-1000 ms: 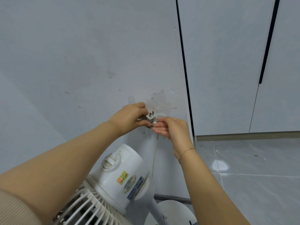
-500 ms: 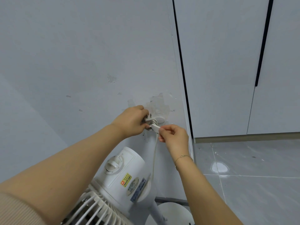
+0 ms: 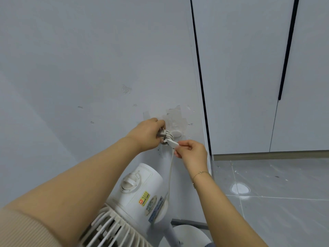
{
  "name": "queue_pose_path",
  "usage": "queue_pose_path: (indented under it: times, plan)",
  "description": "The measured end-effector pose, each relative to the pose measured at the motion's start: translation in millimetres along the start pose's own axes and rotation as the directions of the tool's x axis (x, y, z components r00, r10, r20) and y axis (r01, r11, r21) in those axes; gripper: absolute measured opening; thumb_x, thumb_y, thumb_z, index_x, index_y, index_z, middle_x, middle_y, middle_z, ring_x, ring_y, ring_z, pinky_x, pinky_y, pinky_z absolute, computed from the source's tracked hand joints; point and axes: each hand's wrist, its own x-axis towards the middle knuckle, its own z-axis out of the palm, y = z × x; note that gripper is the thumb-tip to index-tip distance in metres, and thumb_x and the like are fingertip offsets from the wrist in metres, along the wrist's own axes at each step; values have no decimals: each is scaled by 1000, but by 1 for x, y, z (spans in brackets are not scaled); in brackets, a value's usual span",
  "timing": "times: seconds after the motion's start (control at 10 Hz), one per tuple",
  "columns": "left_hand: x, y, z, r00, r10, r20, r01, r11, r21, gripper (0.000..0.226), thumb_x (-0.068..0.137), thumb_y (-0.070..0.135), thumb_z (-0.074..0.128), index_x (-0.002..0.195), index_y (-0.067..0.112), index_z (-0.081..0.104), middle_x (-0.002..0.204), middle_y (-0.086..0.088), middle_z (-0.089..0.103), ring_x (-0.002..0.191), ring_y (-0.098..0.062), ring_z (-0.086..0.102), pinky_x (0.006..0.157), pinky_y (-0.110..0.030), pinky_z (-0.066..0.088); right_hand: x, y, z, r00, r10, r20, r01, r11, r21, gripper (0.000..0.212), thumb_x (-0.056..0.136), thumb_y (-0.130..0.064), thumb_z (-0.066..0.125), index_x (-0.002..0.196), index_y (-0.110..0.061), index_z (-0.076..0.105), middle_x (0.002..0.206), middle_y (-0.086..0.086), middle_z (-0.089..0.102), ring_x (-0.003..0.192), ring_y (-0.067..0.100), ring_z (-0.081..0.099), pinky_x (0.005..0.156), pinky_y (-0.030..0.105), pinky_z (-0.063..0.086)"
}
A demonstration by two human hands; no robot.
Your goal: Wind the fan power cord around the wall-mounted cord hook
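A person's left hand reaches to a grey wall, fingers curled around the plug end of a white power cord, held against the coils wound on a round white wall hook just right of that hand. Just below and right of the hook, the right hand pinches a flat white tab between thumb and fingers. From the coils the cord hangs down to a white fan standing below both hands.
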Motion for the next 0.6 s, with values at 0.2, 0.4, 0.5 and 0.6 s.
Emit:
queue_pose_path:
  times: [0.2,0.4,0.5,0.6]
  plan:
    - [-25,15,-22,998,-47,37,47,999,-4,36,87,34,63,117,16,56,114,-5,56,104,-24,56,86,-31,42,-31,-12,-18,994,9,109,-15,999,52,19,82,-2,60,95,-14,66,79,7,69,80,24,67,89,38,55]
    - [-64,29,-57,994,-105,-21,104,994,-20,26,91,21,52,115,15,59,116,-6,58,105,-22,56,86,-29,40,-70,-36,-48,989,-29,146,55,984,-171,39,81,9,42,64,-14,69,72,11,68,76,22,65,85,34,57]
    - [-88,40,-77,990,-136,-44,135,991,-25,32,87,7,45,110,17,63,116,-5,59,106,-22,56,87,-31,44,-83,-67,-62,978,-95,184,147,945,-293,37,80,7,43,65,-16,68,75,10,69,78,23,66,89,40,56]
    - [-110,55,-99,983,-135,-124,134,991,-18,32,86,8,45,110,19,63,117,-3,58,109,-22,54,85,-32,44,-102,-100,-68,955,-180,237,265,878,-399,37,79,7,40,79,-13,71,87,8,68,91,25,65,92,38,53]
